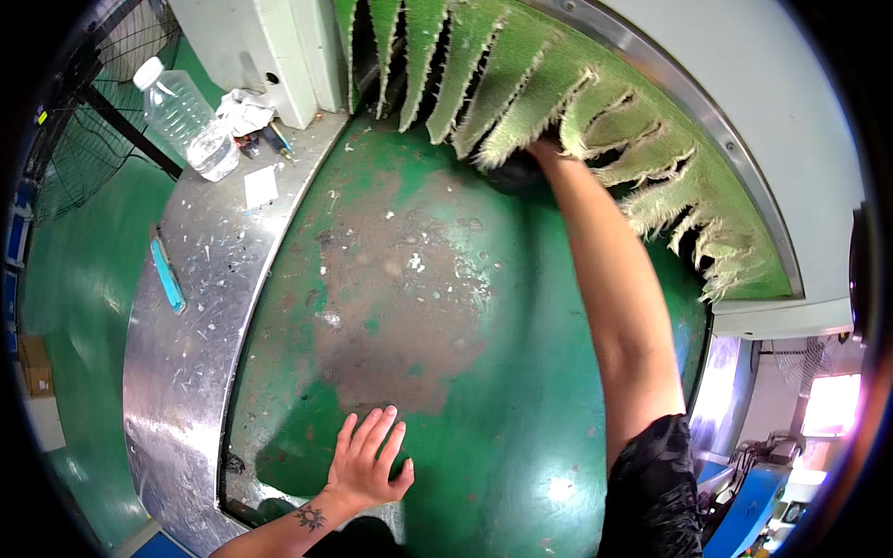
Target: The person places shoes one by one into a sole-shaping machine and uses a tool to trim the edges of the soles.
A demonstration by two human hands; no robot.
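My left hand (367, 465) is over the near part of a worn green surface (502, 372), fingers stretched out and slightly apart, holding nothing. Whether its palm touches the surface I cannot tell. My right arm reaches far forward to a curtain of frayed green fabric strips (521, 88). Only the back part of my right hand (547, 149) shows there; its fingers are hidden among the strips. Just beside it, under the strip ends, lies a dark object (516, 174) whose kind I cannot make out.
A metal ledge (200, 325) runs along the left, carrying a light-blue utility knife (167, 274), a clear plastic bottle (189, 116), crumpled white tissue (246, 112) and a small white paper (261, 187). Beyond it stands a black fan (102, 121). A curved metal strip (716, 126) edges the curtain.
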